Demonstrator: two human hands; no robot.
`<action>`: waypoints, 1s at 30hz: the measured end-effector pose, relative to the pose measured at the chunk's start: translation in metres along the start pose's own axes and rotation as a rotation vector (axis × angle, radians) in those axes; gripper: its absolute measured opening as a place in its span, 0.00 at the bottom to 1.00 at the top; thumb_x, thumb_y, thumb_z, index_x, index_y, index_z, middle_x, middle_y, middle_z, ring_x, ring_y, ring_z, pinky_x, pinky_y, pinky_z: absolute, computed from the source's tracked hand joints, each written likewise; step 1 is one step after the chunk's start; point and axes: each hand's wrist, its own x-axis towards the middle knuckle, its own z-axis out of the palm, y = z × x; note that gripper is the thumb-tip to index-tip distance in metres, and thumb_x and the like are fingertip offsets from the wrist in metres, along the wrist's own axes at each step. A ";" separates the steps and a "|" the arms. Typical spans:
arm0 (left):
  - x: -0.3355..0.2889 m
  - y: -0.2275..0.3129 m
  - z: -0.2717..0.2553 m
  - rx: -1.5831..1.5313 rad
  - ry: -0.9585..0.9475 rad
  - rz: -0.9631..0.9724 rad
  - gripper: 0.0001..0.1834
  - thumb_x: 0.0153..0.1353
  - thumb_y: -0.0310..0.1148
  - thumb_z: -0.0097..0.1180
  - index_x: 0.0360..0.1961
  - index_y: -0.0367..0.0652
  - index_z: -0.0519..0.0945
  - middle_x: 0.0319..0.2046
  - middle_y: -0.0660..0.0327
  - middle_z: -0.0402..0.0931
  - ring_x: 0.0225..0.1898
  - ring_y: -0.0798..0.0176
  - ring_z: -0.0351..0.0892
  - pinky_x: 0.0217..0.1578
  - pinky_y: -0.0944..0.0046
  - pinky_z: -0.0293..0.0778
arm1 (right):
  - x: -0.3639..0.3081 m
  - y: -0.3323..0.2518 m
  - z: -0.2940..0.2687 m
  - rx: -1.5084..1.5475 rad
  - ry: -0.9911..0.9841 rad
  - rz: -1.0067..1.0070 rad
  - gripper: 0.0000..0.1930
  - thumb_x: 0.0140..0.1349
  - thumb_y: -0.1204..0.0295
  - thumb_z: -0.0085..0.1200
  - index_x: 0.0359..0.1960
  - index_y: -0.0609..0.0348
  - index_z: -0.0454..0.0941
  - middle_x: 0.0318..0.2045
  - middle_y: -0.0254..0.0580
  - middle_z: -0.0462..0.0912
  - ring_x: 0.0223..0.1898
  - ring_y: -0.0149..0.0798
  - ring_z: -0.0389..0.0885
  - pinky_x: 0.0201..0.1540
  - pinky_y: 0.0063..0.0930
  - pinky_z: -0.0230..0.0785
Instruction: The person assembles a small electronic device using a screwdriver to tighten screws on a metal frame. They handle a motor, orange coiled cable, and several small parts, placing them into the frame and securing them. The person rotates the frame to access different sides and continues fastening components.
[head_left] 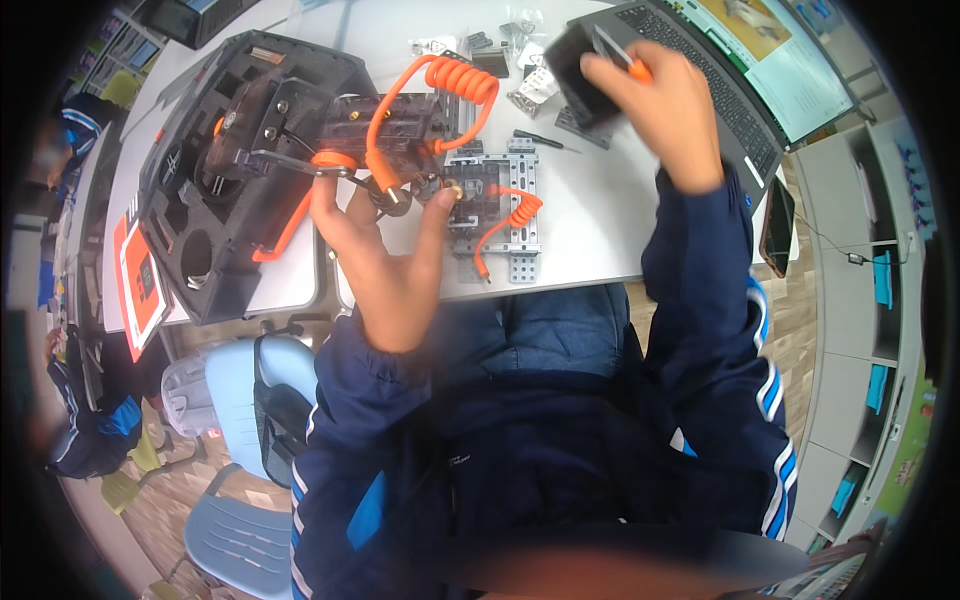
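My left hand (385, 270) is closed around a dark, partly see-through mechanical assembly (375, 125), lifted over the table. An orange coiled cable (465, 80) loops over this assembly, and a grey metal bracket sticks out at its left. My right hand (665, 105), raised near the laptop, grips a dark rectangular block (580, 75), blurred by motion. A thin piece with an orange end (638, 70) shows at the same fingers; its kind is unclear. Below the left hand's assembly lies a grey metal frame (522, 235) with dark modules and a smaller orange coiled cable (525, 210).
A black case (250, 285) with cut foam stands at the left, beside an orange and white booklet (140, 285). Parts bags (530, 95) and a screwdriver (540, 138) lie farther back. At right are an open laptop (735, 130) and a phone (778, 228). A blue chair (255, 400) stands lower left.
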 end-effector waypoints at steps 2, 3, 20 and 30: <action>-0.001 -0.001 0.001 -0.009 0.007 0.013 0.45 0.53 0.16 0.65 0.65 0.30 0.47 0.50 0.48 0.68 0.44 0.61 0.74 0.47 0.63 0.69 | -0.035 -0.017 -0.008 0.044 -0.022 0.025 0.22 0.51 0.56 0.65 0.24 0.68 0.78 0.14 0.46 0.74 0.18 0.32 0.73 0.24 0.29 0.64; -0.001 -0.001 0.002 -0.013 -0.003 0.018 0.45 0.53 0.16 0.65 0.65 0.29 0.47 0.50 0.48 0.68 0.44 0.61 0.74 0.47 0.63 0.69 | -0.050 -0.025 -0.007 0.070 -0.083 0.133 0.21 0.51 0.57 0.65 0.24 0.68 0.78 0.14 0.46 0.74 0.18 0.32 0.74 0.24 0.29 0.64; -0.007 0.013 0.005 0.124 -0.011 0.013 0.44 0.56 0.16 0.62 0.67 0.31 0.46 0.45 0.46 0.76 0.49 0.55 0.80 0.50 0.62 0.74 | -0.081 -0.060 0.023 0.241 -0.188 0.183 0.26 0.50 0.66 0.64 0.45 0.74 0.71 0.23 0.60 0.81 0.29 0.56 0.83 0.33 0.38 0.74; -0.003 0.017 0.006 0.223 0.030 -0.035 0.40 0.57 0.17 0.62 0.65 0.31 0.49 0.44 0.45 0.79 0.48 0.54 0.81 0.52 0.62 0.74 | -0.077 -0.065 0.034 0.348 -0.180 0.148 0.23 0.54 0.66 0.63 0.46 0.68 0.72 0.23 0.58 0.81 0.29 0.56 0.83 0.32 0.38 0.74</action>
